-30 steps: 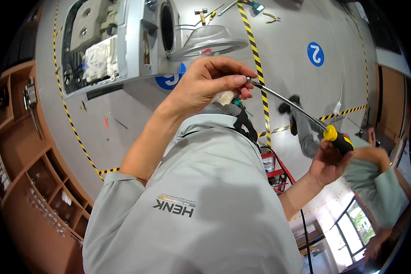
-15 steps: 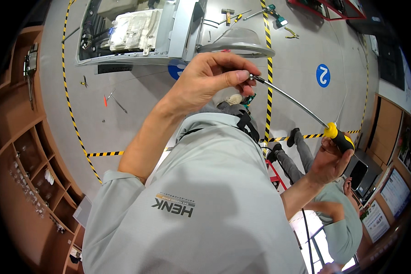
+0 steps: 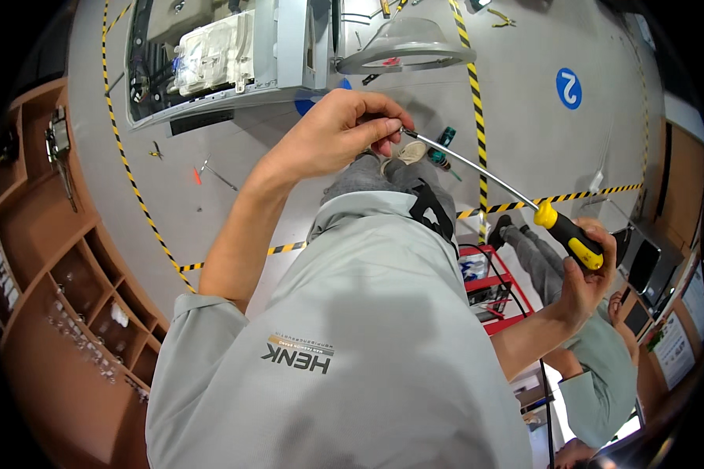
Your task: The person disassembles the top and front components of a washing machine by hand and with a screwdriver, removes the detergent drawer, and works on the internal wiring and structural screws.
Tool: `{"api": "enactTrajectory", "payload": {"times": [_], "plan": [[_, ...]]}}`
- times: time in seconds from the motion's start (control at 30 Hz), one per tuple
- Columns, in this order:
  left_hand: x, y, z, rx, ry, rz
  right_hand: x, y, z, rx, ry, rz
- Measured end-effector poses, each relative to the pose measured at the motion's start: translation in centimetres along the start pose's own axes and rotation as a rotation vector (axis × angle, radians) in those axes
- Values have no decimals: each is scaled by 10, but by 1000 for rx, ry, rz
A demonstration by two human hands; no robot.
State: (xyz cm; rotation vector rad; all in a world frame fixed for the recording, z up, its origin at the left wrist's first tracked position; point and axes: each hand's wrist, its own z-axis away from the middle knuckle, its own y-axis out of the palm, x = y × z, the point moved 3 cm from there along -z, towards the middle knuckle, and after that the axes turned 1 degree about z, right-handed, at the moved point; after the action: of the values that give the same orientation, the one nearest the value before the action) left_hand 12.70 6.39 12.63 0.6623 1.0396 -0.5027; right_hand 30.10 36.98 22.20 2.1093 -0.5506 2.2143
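Note:
My right hand (image 3: 579, 285) grips the black and yellow handle of a long-shafted screwdriver (image 3: 477, 168), held in front of my waist. Its tip points left and away from me, reaching the fingertips of my left hand (image 3: 332, 133). There, thumb and forefinger are pinched together around a small shiny piece at the tip, too small to make out. Beyond my left hand stands a grey appliance cabinet (image 3: 289, 51) with its inside exposed. A clear bowl-shaped door with a grey ring frame (image 3: 411, 61) lies on the floor beside it.
A green and black power drill (image 3: 443, 144) lies by my shoes. Pliers (image 3: 156, 150) and a T-shaped tool (image 3: 219, 173) lie on the left floor. A red cart (image 3: 512, 322) stands at my right, near another person (image 3: 606, 391). Wooden shelves (image 3: 78, 273) line the left.
The view has shifted, showing more of the red cart and the drill. My right hand has turned at the screwdriver handle, its fingers now below it. The left fingers still pinch at the tip.

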Motion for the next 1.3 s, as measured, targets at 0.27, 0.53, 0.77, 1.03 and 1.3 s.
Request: {"api": "enactTrajectory", "payload": {"times": [0.27,0.53,0.77,1.03,1.3], "plan": [[20,9,-19,-92,-171,84,-55,-2,4,20,233,-42],[35,23,-46,-90,-302,-244,-95,-12,4,-14,487,-166],[54,4,-43,-196,-368,-185,-201,34,-13,41,527,-560],[58,-106,-58,-586,-216,-966,-290,96,-51,126,529,-750],[94,-153,-94,-632,-316,-1261,-349,148,-92,176,560,-705]]}}
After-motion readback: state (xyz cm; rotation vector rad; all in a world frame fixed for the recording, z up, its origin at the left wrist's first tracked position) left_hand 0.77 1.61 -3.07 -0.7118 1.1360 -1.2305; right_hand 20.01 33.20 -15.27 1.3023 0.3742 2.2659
